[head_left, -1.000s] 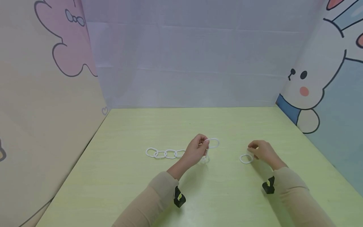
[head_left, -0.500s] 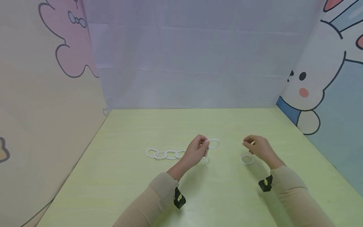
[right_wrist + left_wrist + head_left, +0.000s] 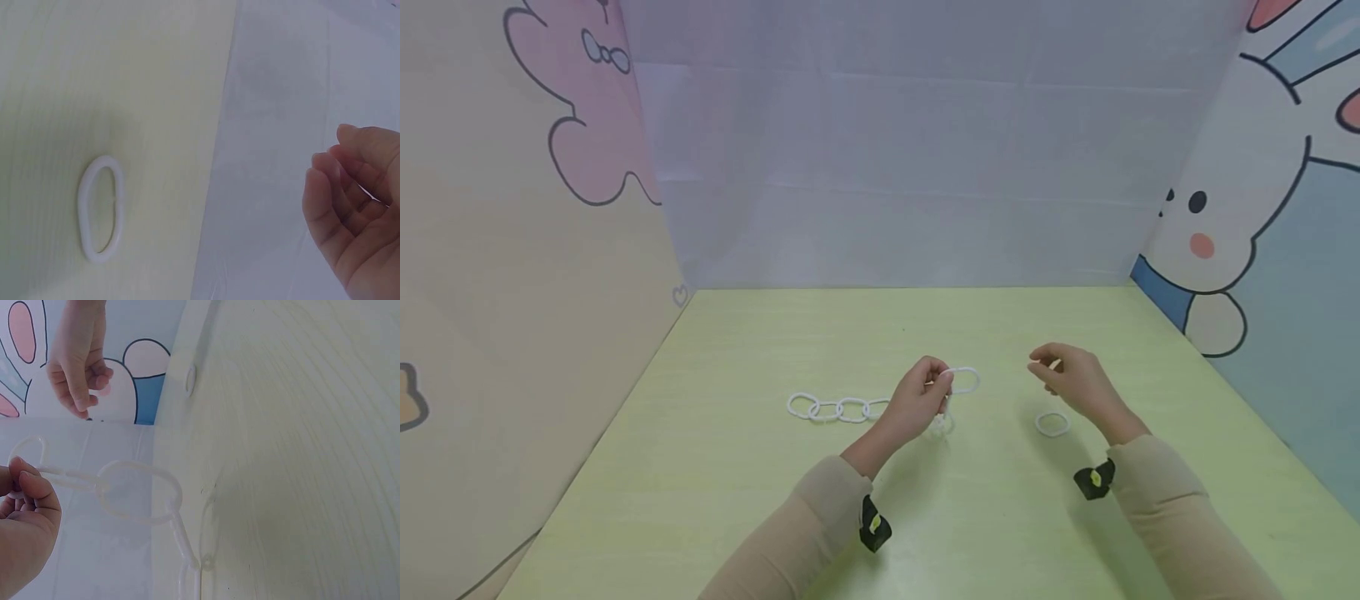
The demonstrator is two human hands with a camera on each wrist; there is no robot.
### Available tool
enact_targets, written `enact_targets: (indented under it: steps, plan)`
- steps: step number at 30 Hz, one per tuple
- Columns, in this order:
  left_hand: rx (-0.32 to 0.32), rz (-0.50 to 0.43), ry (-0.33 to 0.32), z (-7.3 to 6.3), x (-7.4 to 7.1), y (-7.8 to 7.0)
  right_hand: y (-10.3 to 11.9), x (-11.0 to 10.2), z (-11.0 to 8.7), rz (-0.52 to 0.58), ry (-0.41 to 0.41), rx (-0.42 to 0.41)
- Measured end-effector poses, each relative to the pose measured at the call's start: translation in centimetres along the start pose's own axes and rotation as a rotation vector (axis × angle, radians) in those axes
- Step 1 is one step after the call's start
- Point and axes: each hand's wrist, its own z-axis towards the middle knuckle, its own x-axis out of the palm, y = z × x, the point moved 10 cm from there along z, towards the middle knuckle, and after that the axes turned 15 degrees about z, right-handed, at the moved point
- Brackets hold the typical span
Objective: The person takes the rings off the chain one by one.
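Note:
My left hand [image 3: 916, 398] pinches a white plastic chain [image 3: 853, 399] near its right end. One oval link [image 3: 966, 367] sticks out beyond the fingertips. Behind the hand the chain hangs and trails left, lying on the table; the hand hides part of it. In the left wrist view several joined links [image 3: 181, 534] droop from the fingers toward the tabletop. My right hand [image 3: 1078, 379] hovers above the table, fingers loosely bent, holding nothing. Below it lies a single white link [image 3: 84, 212], apart from the chain, with what looks like a small gap in one side.
The pale yellow-green table [image 3: 820, 517] runs back to a plain greyish cloth [image 3: 880, 175]. Side panels with cartoon figures stand on the left and right, a white rabbit [image 3: 1225, 250] on the right one. A black strap device [image 3: 874, 525] sits at the left wrist.
My right hand has let go of the single link, leaving it on the table, and has risen and moved left toward the other hand. My left hand stays put with the chain.

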Motion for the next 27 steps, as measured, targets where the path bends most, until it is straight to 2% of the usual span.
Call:
enact_targets:
  steps: [27]
  plan:
    - [0.01, 0.0, 0.008, 0.0, 0.1, -0.3, 4.5, 0.0, -0.1, 0.027, -0.031, -0.115]
